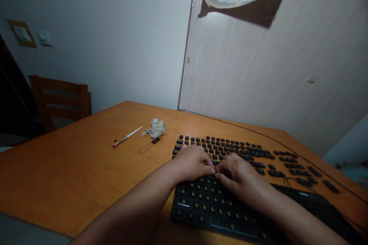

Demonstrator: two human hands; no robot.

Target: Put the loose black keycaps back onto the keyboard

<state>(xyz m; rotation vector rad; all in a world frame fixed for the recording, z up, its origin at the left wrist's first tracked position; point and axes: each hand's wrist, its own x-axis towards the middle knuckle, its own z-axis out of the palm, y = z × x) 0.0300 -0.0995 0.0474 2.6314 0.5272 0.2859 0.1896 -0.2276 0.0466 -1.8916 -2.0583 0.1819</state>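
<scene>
The person is sitting at an orange wooden desk (71,168), and both hands are lying over a black keyboard (212,214) at the near edge. The keyboard is stretching with its long axis from left to right. Its keys are off, so only small round stems are showing on it.

The left hand (191,162) and the right hand (240,176) are meeting at the far edge of the keyboard, over its left half. The fingers (209,165) of both hands are curled in and closed, with the tips pressing together at one spot. Whether a small key is sitting between them, I cannot tell.

The loose keys (230,147) are lying on the desk in rows just beyond the fingertips, on the far side. The rows are running left to right, the same way as the keyboard. The left hand is nearer to the left end of the rows. The right hand is nearer to the separate groups at the right.

To the far left of the hands, well apart, a thin wire tool (149,145), a crumpled tissue (156,128) and a white stick (128,136) with a pink tip are lying. A black cable (258,130) is running along the far side of the desk, and a wooden chair (59,99) is standing at the left.
</scene>
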